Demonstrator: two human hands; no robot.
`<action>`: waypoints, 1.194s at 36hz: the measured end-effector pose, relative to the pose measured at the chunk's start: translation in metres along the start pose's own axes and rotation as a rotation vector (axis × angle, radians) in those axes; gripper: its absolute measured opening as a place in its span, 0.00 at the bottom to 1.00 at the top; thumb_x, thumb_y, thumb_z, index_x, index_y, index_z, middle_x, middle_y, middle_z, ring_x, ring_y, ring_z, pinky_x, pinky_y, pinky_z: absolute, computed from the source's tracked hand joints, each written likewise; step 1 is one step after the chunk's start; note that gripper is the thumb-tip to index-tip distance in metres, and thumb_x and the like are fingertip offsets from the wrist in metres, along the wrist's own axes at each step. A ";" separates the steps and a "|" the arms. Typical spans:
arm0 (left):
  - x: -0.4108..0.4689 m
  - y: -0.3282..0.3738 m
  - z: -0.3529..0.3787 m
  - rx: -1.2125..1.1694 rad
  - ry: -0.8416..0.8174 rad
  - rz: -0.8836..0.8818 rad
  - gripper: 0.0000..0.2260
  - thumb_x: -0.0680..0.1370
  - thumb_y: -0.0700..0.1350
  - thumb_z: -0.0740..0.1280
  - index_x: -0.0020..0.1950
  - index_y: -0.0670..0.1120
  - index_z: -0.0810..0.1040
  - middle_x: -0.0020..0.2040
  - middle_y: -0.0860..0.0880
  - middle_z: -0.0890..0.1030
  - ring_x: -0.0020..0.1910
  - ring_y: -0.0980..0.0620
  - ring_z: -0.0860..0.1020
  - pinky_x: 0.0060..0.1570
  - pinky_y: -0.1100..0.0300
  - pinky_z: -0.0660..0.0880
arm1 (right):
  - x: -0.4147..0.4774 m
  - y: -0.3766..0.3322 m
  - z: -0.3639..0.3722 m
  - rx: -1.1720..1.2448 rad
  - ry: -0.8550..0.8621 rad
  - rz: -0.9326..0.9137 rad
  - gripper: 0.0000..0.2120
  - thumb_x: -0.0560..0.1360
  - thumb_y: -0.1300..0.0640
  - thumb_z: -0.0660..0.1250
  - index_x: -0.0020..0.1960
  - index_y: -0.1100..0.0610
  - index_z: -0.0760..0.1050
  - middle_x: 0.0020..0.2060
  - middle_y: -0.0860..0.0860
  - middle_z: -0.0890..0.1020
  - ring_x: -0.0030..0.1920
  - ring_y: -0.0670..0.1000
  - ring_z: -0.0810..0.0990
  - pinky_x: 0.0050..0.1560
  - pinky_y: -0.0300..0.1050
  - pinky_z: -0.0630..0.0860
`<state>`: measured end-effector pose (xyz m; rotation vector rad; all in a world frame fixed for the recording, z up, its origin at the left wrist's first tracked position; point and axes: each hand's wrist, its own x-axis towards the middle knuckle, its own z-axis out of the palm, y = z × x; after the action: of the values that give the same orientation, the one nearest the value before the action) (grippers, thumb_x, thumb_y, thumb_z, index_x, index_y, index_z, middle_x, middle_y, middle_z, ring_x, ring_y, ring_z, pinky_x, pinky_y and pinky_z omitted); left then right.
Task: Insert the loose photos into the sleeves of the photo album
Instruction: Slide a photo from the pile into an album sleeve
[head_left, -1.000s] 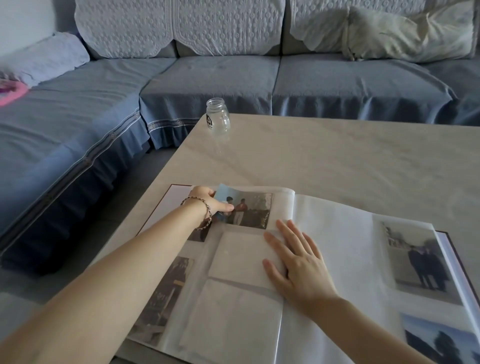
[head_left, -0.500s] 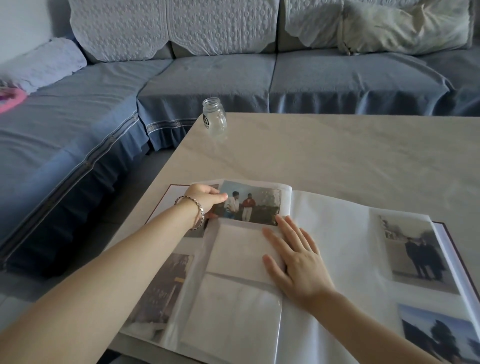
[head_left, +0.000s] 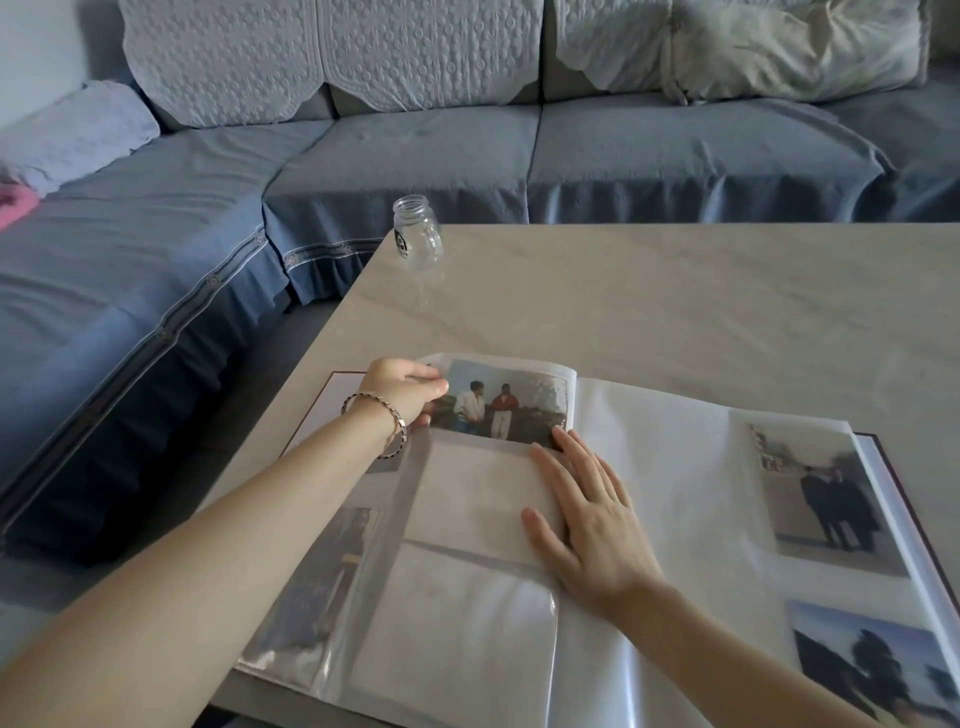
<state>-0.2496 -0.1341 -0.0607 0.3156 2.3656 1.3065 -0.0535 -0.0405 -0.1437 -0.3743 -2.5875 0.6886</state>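
An open photo album (head_left: 675, 467) lies on the table in front of me. A colour photo (head_left: 498, 402) of two people sits in the top sleeve of a partly turned clear page. My left hand (head_left: 402, 389), with a bracelet on the wrist, pinches the photo's left edge. On the same page, beside the spine, my right hand (head_left: 587, 525) lies flat with its fingers spread, the fingertips just below the photo. The two sleeves below the photo hold nothing. Two photos (head_left: 826, 493) fill sleeves on the right-hand page.
A small clear glass jar (head_left: 417, 234) stands at the table's (head_left: 675, 301) far left corner. A blue-grey sofa (head_left: 467, 156) wraps round the far and left sides, with a pale cushion (head_left: 789, 47) at the back right. The album's near edge overhangs the table front.
The photo has slid rightward, further into the top sleeve, with my left hand following it. My right hand has stayed flat on the page.
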 end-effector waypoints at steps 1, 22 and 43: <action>-0.001 0.000 0.000 -0.008 0.006 -0.005 0.13 0.75 0.38 0.69 0.59 0.39 0.78 0.43 0.48 0.79 0.34 0.57 0.76 0.29 0.70 0.76 | 0.000 0.000 0.000 0.002 0.001 0.002 0.30 0.78 0.38 0.46 0.69 0.55 0.67 0.70 0.56 0.67 0.72 0.50 0.57 0.70 0.44 0.51; -0.012 0.012 -0.002 0.035 0.074 0.132 0.13 0.73 0.34 0.69 0.53 0.46 0.74 0.36 0.46 0.81 0.31 0.53 0.78 0.29 0.66 0.78 | -0.002 -0.002 -0.003 0.041 0.009 -0.001 0.31 0.78 0.37 0.44 0.69 0.56 0.67 0.70 0.56 0.67 0.71 0.50 0.58 0.70 0.44 0.52; -0.010 -0.011 0.012 0.330 0.168 0.206 0.13 0.76 0.35 0.65 0.61 0.43 0.74 0.48 0.46 0.81 0.47 0.49 0.79 0.47 0.59 0.74 | -0.006 -0.004 -0.004 0.118 0.055 0.052 0.31 0.74 0.42 0.55 0.69 0.60 0.68 0.70 0.53 0.67 0.70 0.47 0.58 0.69 0.31 0.47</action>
<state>-0.2355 -0.1349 -0.0736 0.5816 2.7560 1.0569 -0.0472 -0.0444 -0.1400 -0.4182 -2.4796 0.8337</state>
